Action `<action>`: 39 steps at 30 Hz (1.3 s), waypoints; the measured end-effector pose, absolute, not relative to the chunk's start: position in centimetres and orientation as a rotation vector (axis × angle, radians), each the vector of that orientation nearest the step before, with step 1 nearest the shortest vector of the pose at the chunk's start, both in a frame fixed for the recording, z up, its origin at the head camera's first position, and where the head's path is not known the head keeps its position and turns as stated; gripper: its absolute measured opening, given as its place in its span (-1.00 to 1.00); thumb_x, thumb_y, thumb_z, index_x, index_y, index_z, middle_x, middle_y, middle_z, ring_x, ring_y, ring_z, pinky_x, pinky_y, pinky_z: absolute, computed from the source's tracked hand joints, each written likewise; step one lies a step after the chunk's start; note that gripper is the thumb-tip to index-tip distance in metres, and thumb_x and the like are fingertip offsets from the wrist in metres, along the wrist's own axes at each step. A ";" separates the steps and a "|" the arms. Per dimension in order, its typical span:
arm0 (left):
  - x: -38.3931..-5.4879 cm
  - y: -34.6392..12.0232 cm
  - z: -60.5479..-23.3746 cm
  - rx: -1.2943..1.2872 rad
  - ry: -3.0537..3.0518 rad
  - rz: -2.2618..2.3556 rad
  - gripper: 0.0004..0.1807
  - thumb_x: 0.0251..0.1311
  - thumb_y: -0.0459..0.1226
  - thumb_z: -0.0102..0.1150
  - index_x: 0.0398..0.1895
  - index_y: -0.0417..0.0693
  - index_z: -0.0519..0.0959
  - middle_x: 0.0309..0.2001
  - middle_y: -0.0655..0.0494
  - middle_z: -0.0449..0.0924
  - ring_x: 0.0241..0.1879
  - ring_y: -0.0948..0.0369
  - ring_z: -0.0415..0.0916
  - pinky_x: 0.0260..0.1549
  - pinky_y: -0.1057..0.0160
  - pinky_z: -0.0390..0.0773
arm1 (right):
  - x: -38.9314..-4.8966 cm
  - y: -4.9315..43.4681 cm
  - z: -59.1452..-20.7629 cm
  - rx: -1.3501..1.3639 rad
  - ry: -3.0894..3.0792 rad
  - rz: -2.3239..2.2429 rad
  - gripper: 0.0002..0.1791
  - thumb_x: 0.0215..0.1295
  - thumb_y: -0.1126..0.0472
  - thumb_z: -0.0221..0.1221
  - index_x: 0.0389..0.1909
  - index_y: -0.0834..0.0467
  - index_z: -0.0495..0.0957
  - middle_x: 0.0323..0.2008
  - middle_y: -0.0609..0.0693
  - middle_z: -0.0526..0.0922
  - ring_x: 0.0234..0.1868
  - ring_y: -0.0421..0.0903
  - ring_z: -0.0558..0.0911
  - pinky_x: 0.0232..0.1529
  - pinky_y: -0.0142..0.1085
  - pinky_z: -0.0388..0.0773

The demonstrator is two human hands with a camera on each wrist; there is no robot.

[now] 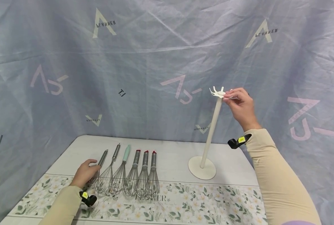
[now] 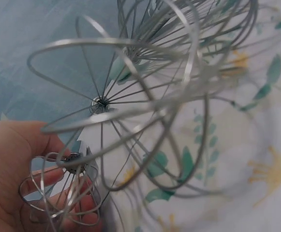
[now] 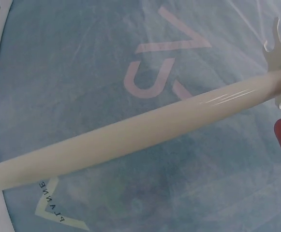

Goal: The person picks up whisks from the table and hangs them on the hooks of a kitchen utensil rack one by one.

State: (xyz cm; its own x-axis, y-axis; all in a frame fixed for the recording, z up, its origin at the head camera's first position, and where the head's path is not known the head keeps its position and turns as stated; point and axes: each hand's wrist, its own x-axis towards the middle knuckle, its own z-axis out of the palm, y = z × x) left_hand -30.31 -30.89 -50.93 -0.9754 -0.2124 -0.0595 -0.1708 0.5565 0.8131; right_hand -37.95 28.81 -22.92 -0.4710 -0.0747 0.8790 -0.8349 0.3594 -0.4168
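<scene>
My left hand (image 1: 85, 172) is at the leftmost whisk (image 1: 103, 157), a small steel one, and grips it near the neck. In the left wrist view the small whisk's wire loops (image 2: 58, 188) show between thumb and fingers. To its right lie a steel whisk (image 1: 116, 152), a whisk with a mint-green handle (image 1: 126, 153) and three steel whisks with red handle ends (image 1: 145, 159). My right hand (image 1: 241, 106) pinches the hooked top (image 1: 218, 93) of a tall white stand (image 1: 211, 132), thumb below and fingers above. Upward-curving hooks circle that top.
The stand's round base (image 1: 196, 170) rests on the right part of the white table (image 1: 172, 156). A floral band (image 1: 189, 200) runs along the table's front, under the wire ends of the whisks. Behind hangs a grey-blue printed curtain (image 1: 144, 62).
</scene>
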 end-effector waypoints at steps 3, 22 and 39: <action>-30.3 -30.9 -51.0 0.341 -2.723 -1.430 -0.35 0.42 -0.12 0.04 0.43 -0.35 0.25 -0.26 -0.19 0.56 -0.56 0.14 0.35 -0.59 0.13 0.41 | -37.9 28.8 -23.0 0.775 -1.824 1.203 -0.86 0.19 0.56 0.31 -0.22 0.50 0.66 -0.10 0.19 0.54 0.07 -0.12 0.54 -0.03 -0.48 0.59; -30.7 -31.1 -50.7 0.282 -2.782 -1.505 -0.39 0.44 -0.17 -0.02 0.40 -0.42 0.29 -0.71 0.10 0.40 -0.70 0.15 0.31 -0.66 0.09 0.41 | -35.3 26.9 -22.1 0.765 -1.827 1.186 -0.87 0.25 0.56 0.26 -0.23 0.58 0.57 -0.11 0.29 0.49 0.01 -0.17 0.52 -0.07 -0.52 0.57; -32.0 -31.9 -50.9 0.242 -2.726 -1.664 -0.37 0.41 -0.29 -0.05 0.49 -0.36 0.18 -0.54 -0.04 0.60 -0.73 0.18 0.31 -0.73 0.13 0.38 | -36.3 27.2 -22.3 0.732 -1.827 1.227 -0.86 0.23 0.58 0.26 -0.21 0.58 0.58 -0.14 0.05 0.54 0.04 -0.14 0.51 -0.13 -0.53 0.58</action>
